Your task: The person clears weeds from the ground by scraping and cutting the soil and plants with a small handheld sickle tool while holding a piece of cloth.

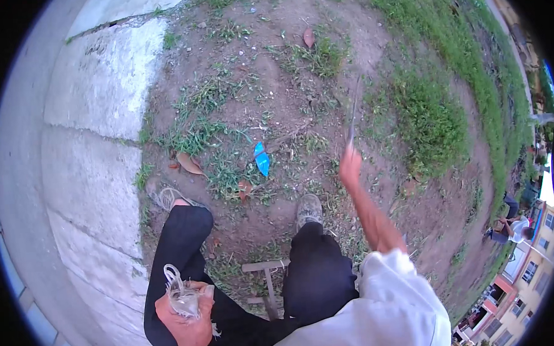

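Note:
My right hand (351, 165) grips a long, thin metal blade (355, 108), perhaps a sickle or machete; its handle is hidden in the fist. The blade extends over bare soil, beside low green weeds (431, 122). Close to my body, my left hand (186, 320) is closed around a bunched, frayed whitish cloth or sack (186, 305). A loop of pale cord (171, 273) rises from that bundle. Between my knees, part of a low wooden or metal frame (267, 267) shows on the ground.
Concrete slabs (91, 175) border the soil on the left. A blue wrapper (261, 160) lies among cut grass (198, 134) and dry leaves (189, 164). My shoe (309, 209) rests on the dirt. Another person (512, 226) sits far right, near buildings (530, 269).

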A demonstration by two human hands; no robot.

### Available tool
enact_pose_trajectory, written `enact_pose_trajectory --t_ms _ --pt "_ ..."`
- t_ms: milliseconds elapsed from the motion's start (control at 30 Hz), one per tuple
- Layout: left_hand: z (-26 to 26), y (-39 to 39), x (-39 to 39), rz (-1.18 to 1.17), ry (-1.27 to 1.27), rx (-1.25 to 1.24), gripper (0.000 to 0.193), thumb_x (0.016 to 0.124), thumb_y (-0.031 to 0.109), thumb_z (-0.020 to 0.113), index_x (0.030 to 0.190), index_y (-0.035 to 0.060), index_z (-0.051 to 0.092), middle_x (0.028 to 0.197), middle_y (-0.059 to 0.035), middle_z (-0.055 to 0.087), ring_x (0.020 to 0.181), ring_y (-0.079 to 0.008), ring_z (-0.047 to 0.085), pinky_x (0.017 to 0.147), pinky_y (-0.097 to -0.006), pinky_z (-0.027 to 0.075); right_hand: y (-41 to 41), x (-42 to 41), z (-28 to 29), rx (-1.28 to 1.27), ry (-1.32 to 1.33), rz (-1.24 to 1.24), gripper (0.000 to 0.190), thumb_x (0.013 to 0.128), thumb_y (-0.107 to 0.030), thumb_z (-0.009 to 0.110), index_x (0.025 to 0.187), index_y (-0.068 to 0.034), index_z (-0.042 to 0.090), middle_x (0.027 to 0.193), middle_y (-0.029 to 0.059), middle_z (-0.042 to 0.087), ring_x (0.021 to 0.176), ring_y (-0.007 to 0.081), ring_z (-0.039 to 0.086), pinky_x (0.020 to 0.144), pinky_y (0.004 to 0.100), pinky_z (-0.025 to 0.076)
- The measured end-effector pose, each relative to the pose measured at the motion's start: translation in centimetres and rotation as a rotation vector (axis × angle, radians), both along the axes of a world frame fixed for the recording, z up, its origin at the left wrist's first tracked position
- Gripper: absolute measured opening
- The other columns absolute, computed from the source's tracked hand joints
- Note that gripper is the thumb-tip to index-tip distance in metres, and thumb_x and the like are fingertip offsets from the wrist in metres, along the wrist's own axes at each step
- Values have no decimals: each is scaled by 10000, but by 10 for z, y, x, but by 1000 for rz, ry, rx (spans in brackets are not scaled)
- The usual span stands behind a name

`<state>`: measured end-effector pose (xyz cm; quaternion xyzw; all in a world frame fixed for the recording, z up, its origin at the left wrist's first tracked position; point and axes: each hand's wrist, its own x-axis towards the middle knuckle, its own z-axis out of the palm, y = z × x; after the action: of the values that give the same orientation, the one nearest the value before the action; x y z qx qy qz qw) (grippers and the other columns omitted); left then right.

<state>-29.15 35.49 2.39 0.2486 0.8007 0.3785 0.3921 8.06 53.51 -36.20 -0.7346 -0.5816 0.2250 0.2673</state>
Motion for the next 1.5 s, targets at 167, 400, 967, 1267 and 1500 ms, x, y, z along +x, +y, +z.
enact_pose_trajectory --t_ms 167,400,967,1267,1500 --pt "1 5 0 -63 6 -29 176 780 75 712 824 -31 578 695 -73 591 519 -98 531 483 -220 405 206 -25 -8 -259 -201 49 453 963 -330 366 823 31 600 722 252 598 721 417 609 582 487 437" --pt "6 11 2 -27 55 -27 186 784 68 712 842 -30 565 715 -76 596 526 -100 532 491 -224 412 84 -44 -14 -266 -145 92 518 970 -374 357 834 39 636 800 315 610 805 477 607 651 537 470" --pt "-4 0 5 -127 84 -11 185 808 72 694 885 -25 557 736 -77 597 561 -105 546 511 -234 441 -233 8 58 -683 12 -35 451 971 -395 380 852 10 539 791 286 588 756 471 569 657 531 414" --pt "-1 20 21 -3 38 -114 151 787 54 700 790 -53 594 669 -85 599 539 -91 528 484 -222 391 73 89 -22 -146 -279 75 421 971 -328 362 839 -4 598 743 231 612 702 433 593 600 525 445" --pt "3 15 10 6 85 -71 157 802 70 699 800 -46 594 677 -80 597 515 -95 526 476 -218 396 -56 98 -23 -520 -205 -196 501 956 -401 404 911 38 640 843 296 620 816 452 616 669 528 460"
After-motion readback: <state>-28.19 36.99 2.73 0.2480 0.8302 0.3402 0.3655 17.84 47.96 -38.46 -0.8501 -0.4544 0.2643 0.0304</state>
